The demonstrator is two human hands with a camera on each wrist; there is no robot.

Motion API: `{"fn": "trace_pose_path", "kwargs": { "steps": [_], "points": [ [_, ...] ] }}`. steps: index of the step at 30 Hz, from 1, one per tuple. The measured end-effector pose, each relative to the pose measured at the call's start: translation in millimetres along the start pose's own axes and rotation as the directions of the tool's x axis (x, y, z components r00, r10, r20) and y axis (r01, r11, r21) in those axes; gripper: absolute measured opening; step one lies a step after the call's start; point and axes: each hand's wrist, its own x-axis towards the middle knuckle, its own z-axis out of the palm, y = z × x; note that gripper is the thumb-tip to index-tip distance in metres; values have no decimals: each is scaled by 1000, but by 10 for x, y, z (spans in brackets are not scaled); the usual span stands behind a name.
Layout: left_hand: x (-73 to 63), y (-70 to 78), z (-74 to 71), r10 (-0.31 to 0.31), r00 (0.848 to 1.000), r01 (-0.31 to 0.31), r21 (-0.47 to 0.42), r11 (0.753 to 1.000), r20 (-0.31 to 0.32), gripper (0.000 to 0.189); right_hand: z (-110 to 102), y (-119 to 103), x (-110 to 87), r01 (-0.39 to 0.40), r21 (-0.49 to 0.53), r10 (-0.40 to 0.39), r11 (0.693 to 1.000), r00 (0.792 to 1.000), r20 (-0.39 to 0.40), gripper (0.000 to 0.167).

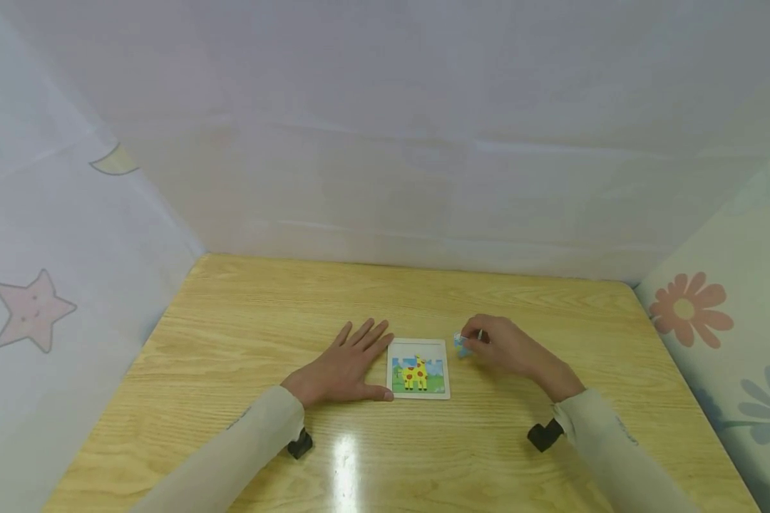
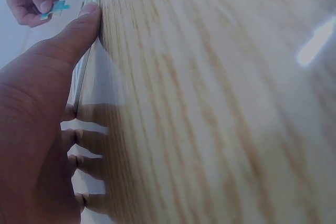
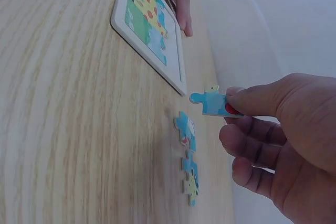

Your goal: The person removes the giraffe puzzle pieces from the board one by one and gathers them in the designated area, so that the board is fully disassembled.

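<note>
A giraffe jigsaw puzzle [image 1: 417,375] fills the lower part of a white-rimmed tray [image 1: 418,342]; bare white board shows along its top. My left hand [image 1: 343,367] lies with fingers spread on the table, thumb and index finger at the tray's left edge. To the right of the tray, my right hand [image 1: 503,345] pinches a blue jigsaw piece [image 3: 214,102] with a red spot and a yellow bit, between thumb and fingers. It is held above the table. Loose jigsaw pieces [image 3: 186,128] in blue and yellow lie on the table below that hand.
The light wood table [image 1: 263,299] meets a pale cloth wall [image 1: 372,178] at the back. More cloth with a pink star [image 1: 33,310] and flowers [image 1: 685,308] hangs at the two sides. Dark wrist cameras [image 1: 300,443] sit under both sleeves.
</note>
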Motion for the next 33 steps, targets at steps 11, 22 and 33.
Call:
{"fn": "trace_pose_path", "kwargs": {
  "steps": [11,22,33],
  "points": [
    [-10,18,-34,8,1000,-8,-11,1000,-4,110,-185,120,-129,-4,-16,3,1000,999,-34,18],
    [-17,13,-10,7,1000,-7,-19,1000,-11,110,-324,303,-252,-39,-43,36,998,997,-68,19],
    [-30,8,12,12,1000,-13,-22,1000,-17,109,-343,487,-326,-98,-33,98,995,995,-28,21]
  ]
}}
